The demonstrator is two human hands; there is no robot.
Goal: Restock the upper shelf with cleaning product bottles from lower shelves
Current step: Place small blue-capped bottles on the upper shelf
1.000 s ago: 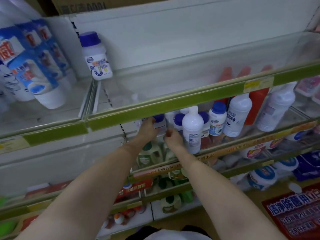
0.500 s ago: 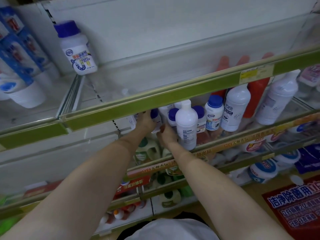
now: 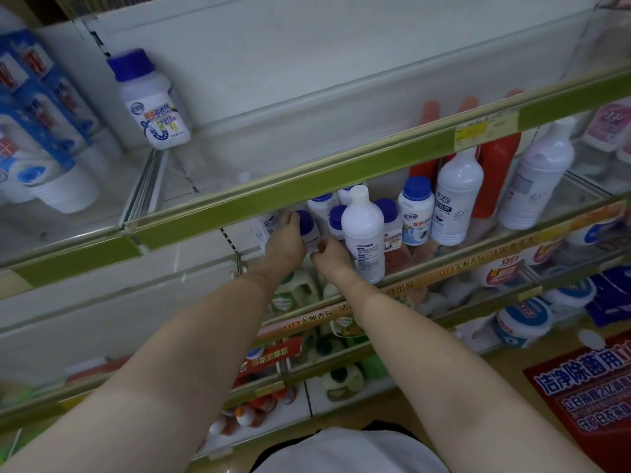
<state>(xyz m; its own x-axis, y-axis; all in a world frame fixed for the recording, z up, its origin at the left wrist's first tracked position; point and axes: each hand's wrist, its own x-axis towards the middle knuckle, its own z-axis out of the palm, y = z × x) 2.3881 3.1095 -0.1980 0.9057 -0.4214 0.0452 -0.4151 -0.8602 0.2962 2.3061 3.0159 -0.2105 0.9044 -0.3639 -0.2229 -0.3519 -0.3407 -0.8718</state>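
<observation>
Both hands (image 3: 285,242) unmoved since earlier, around the blue-capped bottle (image 3: 309,228)

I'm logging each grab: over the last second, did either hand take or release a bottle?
No clear change. The left hand stays on the blue-capped bottle on the second shelf, and the right hand stays beside it, its fingers hidden. Nothing was lifted or let go; only the camera shifted. The lone bottle on the upper shelf stands unmoved.
</observation>
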